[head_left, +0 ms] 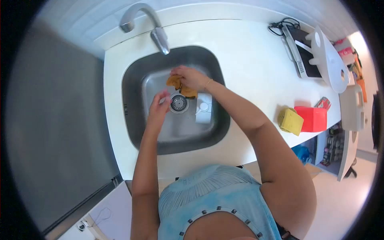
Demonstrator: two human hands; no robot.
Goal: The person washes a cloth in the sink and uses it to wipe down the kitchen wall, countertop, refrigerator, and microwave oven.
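My right hand (189, 78) is closed on a crumpled orange-brown cloth (189, 93) over the sink (156, 136). Part of the cloth hangs from under the fingers toward the drain (179, 103). My left hand (160, 105) is just left of the drain, with its fingers apart and slightly blurred, holding nothing that I can see. Right of the drain lies a white rectangular object (204, 114) with a round knob-like part; its exact kind is unclear.
A chrome faucet (160, 38) stands behind the sink, its spout turned left. On the right counter are a yellow-green sponge (291, 121), a red container (313, 119), a flat appliance (300, 56) with a black cable and a white plastic piece (326, 60).
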